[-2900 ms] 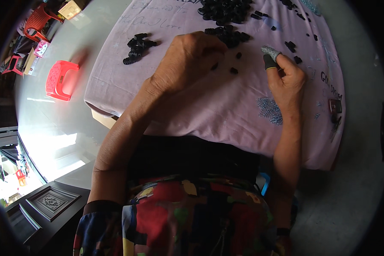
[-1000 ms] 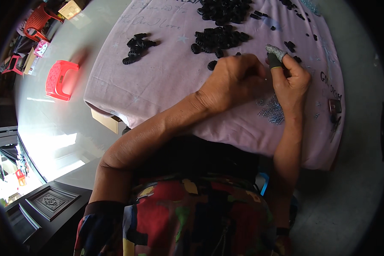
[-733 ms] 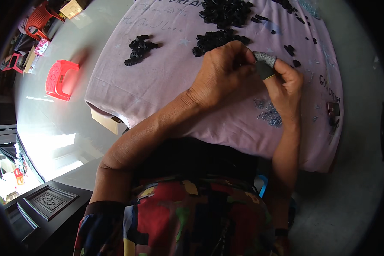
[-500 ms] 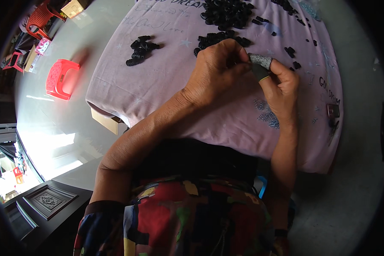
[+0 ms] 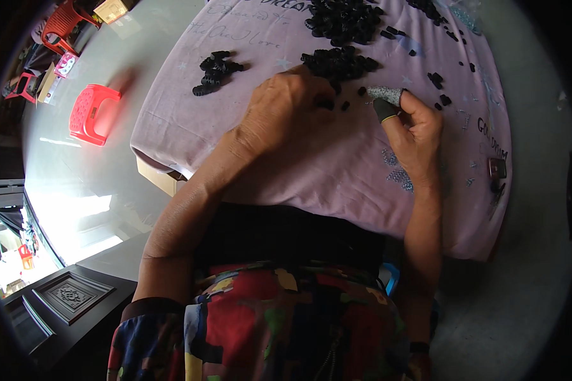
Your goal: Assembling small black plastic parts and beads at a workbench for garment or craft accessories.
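A lilac cloth (image 5: 337,171) covers the table in front of me. Small black parts lie on it in heaps: one heap (image 5: 340,62) just beyond my hands, a bigger heap (image 5: 343,14) farther back, and a small heap (image 5: 215,67) to the left. My left hand (image 5: 279,111) lies knuckles up, its fingertips curled down onto a small black part (image 5: 325,102) beside the near heap. My right hand (image 5: 416,133) rests a little to the right. Its forefinger wears a grey finger cot (image 5: 386,94), and that finger is pressed against the thumb. Whether anything is pinched between them is hidden.
Loose black parts (image 5: 437,79) dot the cloth's far right. A small dark square object (image 5: 496,167) sits near the cloth's right edge. A red plastic stool (image 5: 93,114) stands on the pale floor to the left. Dark carved furniture (image 5: 70,295) is at lower left.
My left hand has drawn away from my right hand, going left and back to the near heap of black parts. My right hand has stayed in about the same place.
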The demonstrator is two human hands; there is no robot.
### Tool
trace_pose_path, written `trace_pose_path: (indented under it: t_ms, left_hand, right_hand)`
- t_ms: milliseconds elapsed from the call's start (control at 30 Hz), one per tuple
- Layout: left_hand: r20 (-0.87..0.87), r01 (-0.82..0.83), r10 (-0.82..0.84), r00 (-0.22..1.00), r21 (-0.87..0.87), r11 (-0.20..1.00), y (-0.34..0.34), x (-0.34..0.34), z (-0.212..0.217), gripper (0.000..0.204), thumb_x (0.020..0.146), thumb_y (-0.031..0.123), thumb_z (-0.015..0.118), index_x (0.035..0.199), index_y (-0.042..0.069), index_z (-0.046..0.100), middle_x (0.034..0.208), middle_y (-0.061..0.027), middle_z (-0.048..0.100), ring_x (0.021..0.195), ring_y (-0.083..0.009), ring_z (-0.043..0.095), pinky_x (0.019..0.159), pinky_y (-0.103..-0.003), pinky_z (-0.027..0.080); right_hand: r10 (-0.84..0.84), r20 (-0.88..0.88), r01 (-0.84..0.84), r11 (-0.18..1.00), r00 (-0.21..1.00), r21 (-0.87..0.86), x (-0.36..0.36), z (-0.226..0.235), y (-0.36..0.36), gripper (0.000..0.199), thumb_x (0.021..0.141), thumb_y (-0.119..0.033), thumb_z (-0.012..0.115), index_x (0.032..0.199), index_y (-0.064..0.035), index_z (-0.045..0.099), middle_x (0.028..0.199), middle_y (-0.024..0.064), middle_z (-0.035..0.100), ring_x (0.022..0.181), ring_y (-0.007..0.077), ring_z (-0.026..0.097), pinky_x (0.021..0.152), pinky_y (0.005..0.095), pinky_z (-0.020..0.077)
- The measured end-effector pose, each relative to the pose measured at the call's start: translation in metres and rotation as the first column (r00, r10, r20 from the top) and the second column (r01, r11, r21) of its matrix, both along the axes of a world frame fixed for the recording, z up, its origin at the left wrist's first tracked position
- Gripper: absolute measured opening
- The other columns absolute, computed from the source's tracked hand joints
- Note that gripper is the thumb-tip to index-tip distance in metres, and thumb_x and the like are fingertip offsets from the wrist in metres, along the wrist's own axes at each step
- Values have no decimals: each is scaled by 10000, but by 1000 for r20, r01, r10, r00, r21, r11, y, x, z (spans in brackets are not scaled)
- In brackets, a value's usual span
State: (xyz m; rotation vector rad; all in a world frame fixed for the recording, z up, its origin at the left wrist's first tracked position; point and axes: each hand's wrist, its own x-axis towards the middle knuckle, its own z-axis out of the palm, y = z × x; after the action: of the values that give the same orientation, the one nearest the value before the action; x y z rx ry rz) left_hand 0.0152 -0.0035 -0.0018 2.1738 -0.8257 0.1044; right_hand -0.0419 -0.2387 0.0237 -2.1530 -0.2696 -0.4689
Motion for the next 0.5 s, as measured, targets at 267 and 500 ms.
trace_pose_path:
  t_ms: [267, 500]
  left_hand:
    - [-346, 106, -255, 903, -394, 913, -2, -2, 4, 215, 972, 56, 677, 1175, 0, 719, 1067, -55, 735, 987, -109, 682, 907, -266, 544]
    - [-506, 47, -456, 732, -630, 775, -14, -9, 0, 167, 998, 47, 669, 1148, -9, 715, 1022, -33, 733, 978, -82, 670, 900, -241, 554]
  right_hand:
    - [12, 28, -14, 997, 1000, 80, -2, 1, 4, 174, 875, 16, 681, 1033, 7, 751, 760, 35, 695, 674, 58, 572, 620, 243, 485]
    - [64, 93, -73, 993, 994, 91, -4, 4, 7, 147, 896, -5, 699, 1032, -6, 755, 778, 28, 717, 677, 52, 598, 598, 222, 469]
